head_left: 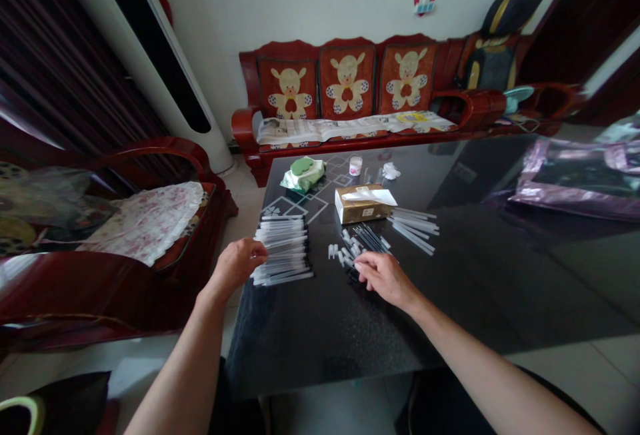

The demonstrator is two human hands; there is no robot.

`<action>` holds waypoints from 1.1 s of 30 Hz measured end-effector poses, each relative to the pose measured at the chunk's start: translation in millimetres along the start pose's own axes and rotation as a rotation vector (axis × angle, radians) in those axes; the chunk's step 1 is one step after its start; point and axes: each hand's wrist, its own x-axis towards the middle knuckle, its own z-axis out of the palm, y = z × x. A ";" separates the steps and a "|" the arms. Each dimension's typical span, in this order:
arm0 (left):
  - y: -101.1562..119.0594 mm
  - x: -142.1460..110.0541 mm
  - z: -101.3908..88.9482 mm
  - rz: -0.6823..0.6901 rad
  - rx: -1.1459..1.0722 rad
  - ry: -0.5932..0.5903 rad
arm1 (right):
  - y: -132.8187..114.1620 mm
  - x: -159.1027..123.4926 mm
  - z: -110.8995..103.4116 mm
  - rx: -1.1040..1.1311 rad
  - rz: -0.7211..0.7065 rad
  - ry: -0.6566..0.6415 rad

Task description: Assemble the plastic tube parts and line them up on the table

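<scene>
Fingers of the left hand point(239, 262) are curled by the tubes point(287, 248), near the surface's point(320, 335) edge; the right hand point(384, 276) is held at the caps point(346, 254). Both grips cannot be told; open room is seen between.

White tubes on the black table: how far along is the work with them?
A long row of dark-ended tubes, laid side by side, looks done. The left hand is at that row, the right hand at the small white pieces; whether either holds anything is unclear. Apparently left: those pieces, the thin dark rods and the pale tubes by the box.
</scene>
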 end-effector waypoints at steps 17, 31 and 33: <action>32.9 1.3 6.7 0.083 -0.157 0.233 | 14.3 8.7 -48.7 -0.108 0.115 0.212; 121.8 -31.6 81.6 0.437 -0.385 0.078 | 37.2 7.3 -66.7 -0.829 0.299 0.055; 121.6 -32.0 83.8 0.437 -0.386 0.072 | 37.2 8.7 -63.3 -0.882 0.306 0.031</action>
